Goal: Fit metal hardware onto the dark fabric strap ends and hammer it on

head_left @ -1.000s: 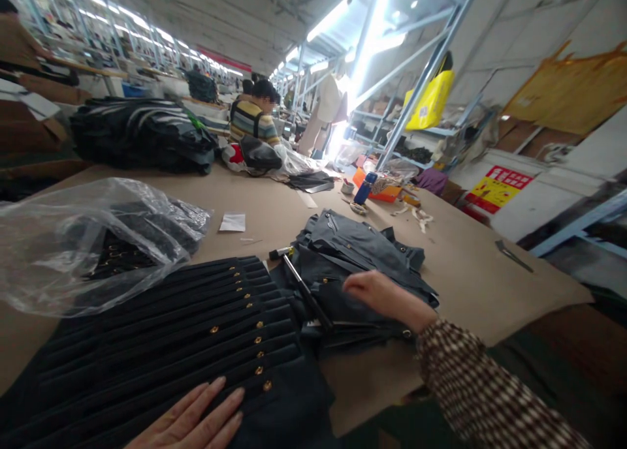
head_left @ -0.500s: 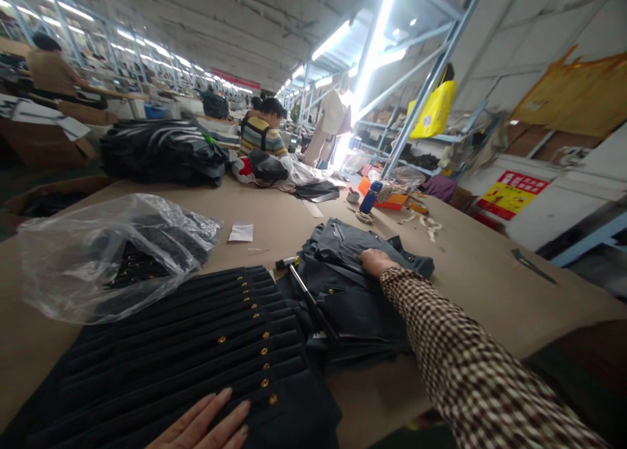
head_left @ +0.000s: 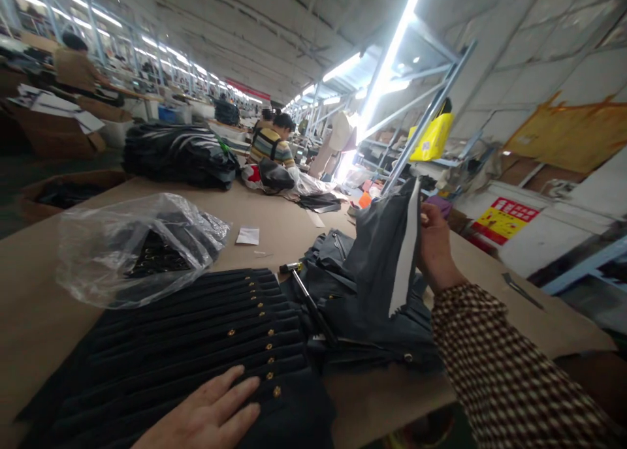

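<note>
My left hand [head_left: 210, 410] lies flat, fingers apart, on a stack of dark fabric pieces [head_left: 171, 351] laid in overlapping rows, several with small gold-coloured metal fittings. My right hand [head_left: 435, 243] grips a dark grey fabric piece [head_left: 377, 240] by its upper edge and holds it up; a white strip [head_left: 407, 253] shows along its side. Below it rests a pile of dark grey fabric pieces [head_left: 357, 335] with a zip and a metal eyelet visible. Between the two stacks lies a hammer-like tool [head_left: 311, 305] with a shiny shaft and black handle.
A clear plastic bag [head_left: 98, 260] holding dark pieces sits at the left of the table [head_left: 215, 214]. Beyond are a white paper [head_left: 247, 235] and a large dark fabric heap [head_left: 176, 155]. Scissors-like blades [head_left: 522, 289] lie at right. People work at the back.
My right hand has lifted a grey fabric piece off the right pile, moving up and to the right. My left hand stays on the left stack. The view has shifted slightly.
</note>
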Action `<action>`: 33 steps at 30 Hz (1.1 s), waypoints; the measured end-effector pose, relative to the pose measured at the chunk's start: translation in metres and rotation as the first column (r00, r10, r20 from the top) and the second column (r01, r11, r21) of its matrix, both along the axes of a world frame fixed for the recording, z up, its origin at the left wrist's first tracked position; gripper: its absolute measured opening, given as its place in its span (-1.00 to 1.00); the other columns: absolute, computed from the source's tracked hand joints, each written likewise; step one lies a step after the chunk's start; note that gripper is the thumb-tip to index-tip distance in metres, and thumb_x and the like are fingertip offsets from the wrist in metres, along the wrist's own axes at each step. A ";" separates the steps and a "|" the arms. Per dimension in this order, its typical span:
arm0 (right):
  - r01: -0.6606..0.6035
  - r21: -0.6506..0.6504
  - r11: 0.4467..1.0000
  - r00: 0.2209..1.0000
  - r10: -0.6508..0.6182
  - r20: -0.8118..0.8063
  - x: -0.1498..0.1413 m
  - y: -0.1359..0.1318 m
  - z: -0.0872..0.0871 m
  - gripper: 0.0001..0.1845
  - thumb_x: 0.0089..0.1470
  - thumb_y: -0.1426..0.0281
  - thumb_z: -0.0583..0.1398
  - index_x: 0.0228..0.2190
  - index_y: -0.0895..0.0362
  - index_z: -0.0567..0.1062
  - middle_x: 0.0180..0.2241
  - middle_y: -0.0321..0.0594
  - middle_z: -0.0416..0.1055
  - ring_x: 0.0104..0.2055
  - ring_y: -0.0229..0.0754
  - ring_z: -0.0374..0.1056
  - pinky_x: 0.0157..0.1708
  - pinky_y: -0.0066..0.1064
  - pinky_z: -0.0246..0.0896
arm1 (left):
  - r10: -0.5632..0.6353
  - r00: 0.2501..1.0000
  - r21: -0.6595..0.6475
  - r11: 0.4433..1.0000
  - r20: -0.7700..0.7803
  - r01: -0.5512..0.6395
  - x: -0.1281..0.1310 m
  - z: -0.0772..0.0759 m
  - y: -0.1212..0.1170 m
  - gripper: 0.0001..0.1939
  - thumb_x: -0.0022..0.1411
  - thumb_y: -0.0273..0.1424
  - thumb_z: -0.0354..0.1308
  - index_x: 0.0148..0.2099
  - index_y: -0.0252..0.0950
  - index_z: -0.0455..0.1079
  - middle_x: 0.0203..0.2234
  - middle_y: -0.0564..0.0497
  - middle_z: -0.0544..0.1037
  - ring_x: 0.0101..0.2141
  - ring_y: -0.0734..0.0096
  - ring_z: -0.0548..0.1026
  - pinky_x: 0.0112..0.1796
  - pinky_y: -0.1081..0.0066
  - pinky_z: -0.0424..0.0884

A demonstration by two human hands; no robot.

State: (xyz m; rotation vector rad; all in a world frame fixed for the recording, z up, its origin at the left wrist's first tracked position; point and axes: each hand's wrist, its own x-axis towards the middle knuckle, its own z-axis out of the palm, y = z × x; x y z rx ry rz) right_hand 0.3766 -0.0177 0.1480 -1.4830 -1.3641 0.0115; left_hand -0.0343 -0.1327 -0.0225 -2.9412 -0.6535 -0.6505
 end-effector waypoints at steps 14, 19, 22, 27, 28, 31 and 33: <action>-0.281 0.031 0.959 0.115 0.001 0.993 -0.149 -0.067 0.024 -0.87 0.14 0.48 0.13 -0.33 0.14 0.50 -0.24 -0.12 0.46 -0.09 0.01 0.25 -0.10 -0.15 0.11 | 0.109 0.898 0.118 0.978 0.426 -0.175 0.004 0.144 -0.028 -0.74 0.21 -0.61 0.05 -0.04 -0.40 0.35 -0.14 -0.09 0.54 -0.07 0.36 0.45 0.09 0.30 0.34; -0.347 -0.094 0.933 -0.016 0.095 0.995 -0.195 -0.103 0.038 -0.84 0.13 0.54 0.07 -0.41 0.15 0.43 -0.49 -0.21 0.36 -0.36 -0.15 0.26 -0.30 -0.32 0.09 | 0.319 0.928 0.312 0.877 0.192 -0.366 0.000 0.146 -0.026 -0.61 0.19 -0.56 0.09 0.09 -0.46 0.28 0.01 -0.22 0.44 0.03 0.04 0.37 0.03 0.07 0.38; -0.396 -0.100 0.913 0.089 0.146 0.985 -0.204 -0.120 0.040 -0.81 0.17 0.49 0.03 -0.39 0.11 0.42 -0.52 -0.26 0.31 -0.49 -0.21 0.21 -0.49 -0.39 0.01 | 0.399 0.907 0.330 0.845 0.138 -0.422 -0.008 0.152 -0.029 -0.60 0.22 -0.54 0.05 0.12 -0.46 0.24 -0.04 -0.22 0.45 -0.03 0.07 0.40 -0.03 0.09 0.41; -0.467 -0.010 0.884 0.214 0.124 0.969 -0.205 -0.141 0.040 -0.73 0.25 0.40 -0.03 -0.34 0.07 0.45 -0.54 -0.27 0.31 -0.56 -0.23 0.18 -0.56 -0.38 -0.01 | 0.449 0.886 0.260 0.847 0.117 -0.464 -0.024 0.163 -0.033 -0.64 0.28 -0.45 -0.04 0.13 -0.29 0.22 -0.10 -0.09 0.46 -0.09 0.16 0.43 -0.07 0.09 0.40; -0.466 -0.006 0.885 0.239 0.132 0.962 -0.205 -0.145 0.039 -0.73 0.25 0.38 -0.03 -0.33 0.05 0.46 -0.53 -0.28 0.33 -0.54 -0.23 0.21 -0.55 -0.38 0.01 | 0.450 0.886 0.255 0.849 0.107 -0.462 -0.027 0.164 -0.035 -0.64 0.29 -0.44 -0.05 0.13 -0.27 0.21 -0.10 -0.09 0.45 -0.09 0.16 0.42 -0.07 0.08 0.39; -0.451 -0.085 0.888 0.312 0.247 0.918 -0.203 -0.160 0.038 -0.71 0.26 0.34 -0.03 -0.32 0.00 0.47 -0.49 -0.29 0.39 -0.51 -0.24 0.28 -0.53 -0.39 0.09 | 0.401 0.912 0.221 0.884 0.092 -0.411 -0.035 0.167 -0.048 -0.70 0.30 -0.39 -0.08 0.06 -0.23 0.27 -0.18 -0.04 0.47 -0.16 0.21 0.44 -0.15 0.18 0.41; -0.502 -0.187 0.845 0.349 0.396 0.849 -0.197 -0.171 0.036 -0.72 0.26 0.33 -0.03 -0.29 -0.01 0.48 -0.45 -0.30 0.43 -0.50 -0.24 0.31 -0.53 -0.41 0.15 | 0.383 0.916 0.110 0.912 0.124 -0.396 -0.042 0.166 -0.061 -0.77 0.31 -0.32 -0.07 -0.06 -0.17 0.35 -0.30 0.04 0.49 -0.32 0.35 0.45 -0.28 0.34 0.41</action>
